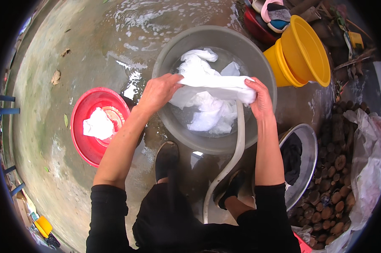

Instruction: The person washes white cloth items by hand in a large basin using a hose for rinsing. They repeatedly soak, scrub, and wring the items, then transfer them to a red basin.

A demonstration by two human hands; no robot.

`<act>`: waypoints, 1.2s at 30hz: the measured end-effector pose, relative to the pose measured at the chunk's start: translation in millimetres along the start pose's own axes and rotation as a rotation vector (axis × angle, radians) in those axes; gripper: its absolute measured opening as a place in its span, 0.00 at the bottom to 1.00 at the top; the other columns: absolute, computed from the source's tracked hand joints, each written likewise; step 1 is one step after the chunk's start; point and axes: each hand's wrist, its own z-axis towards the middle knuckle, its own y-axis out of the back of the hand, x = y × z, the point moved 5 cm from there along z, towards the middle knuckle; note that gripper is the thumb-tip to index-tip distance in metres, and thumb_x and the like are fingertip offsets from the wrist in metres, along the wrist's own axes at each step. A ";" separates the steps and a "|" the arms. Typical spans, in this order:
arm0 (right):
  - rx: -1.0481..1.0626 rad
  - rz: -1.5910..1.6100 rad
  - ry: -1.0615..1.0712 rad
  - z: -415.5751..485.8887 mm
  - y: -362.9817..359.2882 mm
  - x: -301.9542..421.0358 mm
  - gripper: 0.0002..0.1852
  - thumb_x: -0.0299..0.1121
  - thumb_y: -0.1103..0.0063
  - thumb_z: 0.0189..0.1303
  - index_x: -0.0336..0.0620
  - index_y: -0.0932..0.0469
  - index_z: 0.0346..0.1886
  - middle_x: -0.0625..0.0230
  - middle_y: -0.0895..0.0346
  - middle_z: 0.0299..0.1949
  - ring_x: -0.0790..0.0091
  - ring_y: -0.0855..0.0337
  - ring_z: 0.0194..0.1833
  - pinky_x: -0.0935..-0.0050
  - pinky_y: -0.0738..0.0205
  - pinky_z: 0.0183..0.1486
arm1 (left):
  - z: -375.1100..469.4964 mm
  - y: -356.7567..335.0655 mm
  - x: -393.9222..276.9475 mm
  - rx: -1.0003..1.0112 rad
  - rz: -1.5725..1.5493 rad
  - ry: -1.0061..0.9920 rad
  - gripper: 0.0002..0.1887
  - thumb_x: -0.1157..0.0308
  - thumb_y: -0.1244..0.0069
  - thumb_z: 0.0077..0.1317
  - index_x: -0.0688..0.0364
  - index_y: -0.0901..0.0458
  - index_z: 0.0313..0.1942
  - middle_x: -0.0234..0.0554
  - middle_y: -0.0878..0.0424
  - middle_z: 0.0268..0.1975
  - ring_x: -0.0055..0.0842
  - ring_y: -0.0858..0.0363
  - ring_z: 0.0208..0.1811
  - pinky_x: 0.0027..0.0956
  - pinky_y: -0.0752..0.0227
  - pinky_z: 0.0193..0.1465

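Note:
A white cloth [215, 83] is stretched between my two hands above a large grey plastic tub [209, 148]. My left hand [160, 91] grips its left end, and my right hand [260, 96] holds the bunched right end. Below it, more white cloths [209, 115] lie wet in the water. A pale hose [240, 136] runs over the tub's near rim; its end is hidden under the held cloth. To the left, a red plastic basin [80, 145] holds a crumpled white cloth [98, 124].
Yellow buckets [309, 50] lean at the tub's upper right, near a dark red basin [257, 27] with shoes. A metal basin [307, 139] with dark cloth stands at the right beside stacked firewood [326, 196] and plastic sheeting [367, 161]. The concrete floor [92, 57] is wet.

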 end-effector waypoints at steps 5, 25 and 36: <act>0.210 -0.081 0.136 11.6 -6.9 19.3 0.09 0.24 0.39 0.51 0.38 0.23 0.37 0.69 0.23 0.35 0.75 0.24 0.40 0.76 0.32 0.47 | -3.5 25.9 -9.7 -0.072 -0.036 0.022 0.11 0.69 0.44 0.62 0.57 0.20 0.44 0.47 0.19 0.34 0.44 0.19 0.35 0.42 0.24 0.37; 0.308 -1.020 0.533 -5.8 -26.1 -8.6 0.10 0.19 0.40 0.53 0.38 0.24 0.39 0.73 0.30 0.33 0.82 0.31 0.31 0.82 0.35 0.35 | 19.1 10.7 -1.0 0.215 0.281 0.148 0.13 0.74 0.45 0.52 0.52 0.20 0.40 0.42 0.19 0.37 0.40 0.19 0.40 0.39 0.26 0.43; 0.080 -0.383 0.640 -35.8 -25.6 58.0 0.12 0.33 0.50 0.70 0.39 0.22 0.50 0.72 0.21 0.36 0.81 0.23 0.38 0.79 0.28 0.41 | 29.7 46.1 -33.0 -0.306 -0.203 0.292 0.09 0.73 0.54 0.63 0.61 0.20 0.42 0.47 0.15 0.38 0.41 0.17 0.40 0.37 0.25 0.43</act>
